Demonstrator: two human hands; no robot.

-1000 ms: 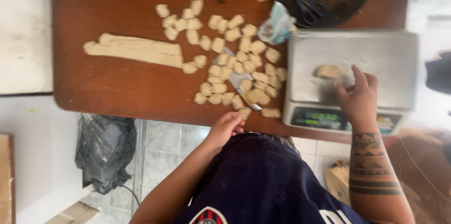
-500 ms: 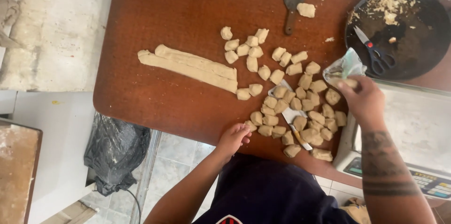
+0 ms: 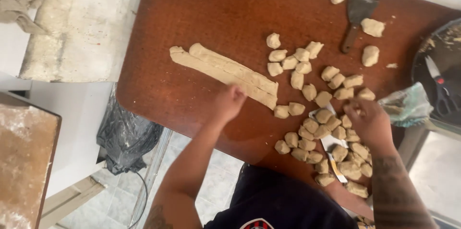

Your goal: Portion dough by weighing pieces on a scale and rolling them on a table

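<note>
The left hand point(image 3: 229, 103) rests loosely curled at the long pale dough strips point(image 3: 225, 68); steadying them helps. The right hand point(image 3: 367, 121), fingers bent over cut beige dough chunks point(image 3: 331, 130), grips nothing visible.

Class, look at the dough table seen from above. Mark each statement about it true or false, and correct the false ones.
1. The left hand is at the near end of the long dough strips. True.
2. The right hand is over the pile of cut dough pieces. True.
3. The scraper is in the left hand. False: it lies on the table, far from it.
4. The table is white. False: it is reddish brown.
</note>
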